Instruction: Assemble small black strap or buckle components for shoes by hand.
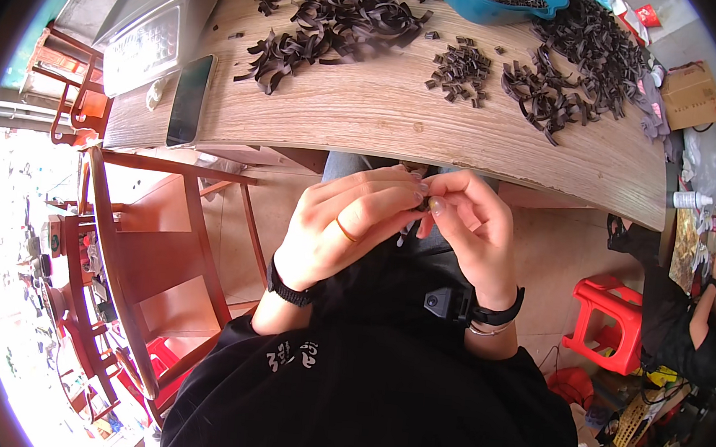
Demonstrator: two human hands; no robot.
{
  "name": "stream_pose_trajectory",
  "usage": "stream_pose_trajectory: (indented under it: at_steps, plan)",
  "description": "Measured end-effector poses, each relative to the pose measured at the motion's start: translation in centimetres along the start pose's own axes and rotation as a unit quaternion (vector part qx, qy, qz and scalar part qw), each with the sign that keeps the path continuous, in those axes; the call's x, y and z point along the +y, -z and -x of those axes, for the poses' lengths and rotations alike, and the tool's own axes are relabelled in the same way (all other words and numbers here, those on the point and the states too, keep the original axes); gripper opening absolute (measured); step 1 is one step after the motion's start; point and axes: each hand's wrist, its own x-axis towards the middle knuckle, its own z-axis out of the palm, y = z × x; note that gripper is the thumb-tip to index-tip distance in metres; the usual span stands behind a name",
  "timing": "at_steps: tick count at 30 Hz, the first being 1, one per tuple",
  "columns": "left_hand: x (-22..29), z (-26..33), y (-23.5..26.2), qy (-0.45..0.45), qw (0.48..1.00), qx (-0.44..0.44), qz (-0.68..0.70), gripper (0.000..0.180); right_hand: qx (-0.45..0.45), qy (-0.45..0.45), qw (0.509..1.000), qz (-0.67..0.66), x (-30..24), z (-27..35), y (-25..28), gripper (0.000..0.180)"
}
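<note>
Above my lap, just in front of the table edge, my left hand (pixel 350 214) and my right hand (pixel 473 233) meet fingertip to fingertip. Both are closed in a pinch on a small dark piece (pixel 426 204), mostly hidden by the fingers. On the wooden table (pixel 332 121) beyond them lies a small heap of short dark looped pieces (pixel 461 72). Loose dark flat strips (pixel 332 20) spread at the back left, and more dark strips (pixel 549 96) lie to the right. A teal basin (pixel 484 6) at the far edge holds many small dark pieces.
A phone (pixel 191 101) and a clear plastic container (pixel 145 43) occupy the table's left end. A wooden chair (pixel 158 258) stands at my left, a red plastic stool (pixel 607 323) at my right. Farther right another person (pixel 695 326) sits near a cluttered surface. A cardboard box (pixel 692 94) is at the back right.
</note>
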Motion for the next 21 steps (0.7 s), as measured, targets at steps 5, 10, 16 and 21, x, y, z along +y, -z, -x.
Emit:
stream_pose_trajectory:
  at_steps: [5,10,16,21]
  plan:
    - [-0.09,0.22,0.46,0.032,0.999,-0.021,-0.037,0.042,0.025,0.013,1.000,0.006,0.05,-0.01,-0.46,0.012]
    - [-0.42,0.40,0.59,0.042,0.997,-0.044,-0.052,0.043,0.014,0.014,0.997,0.071,-0.19,0.09,-0.40,0.016]
    - [-0.39,0.43,0.94,0.053,0.995,-0.069,-0.048,0.042,0.020,0.006,0.998,0.065,-0.17,0.21,-0.22,0.013]
    - [-0.42,0.45,1.01,0.059,0.996,-0.059,-0.028,0.042,0.019,-0.018,0.999,0.027,-0.52,0.28,0.01,0.016]
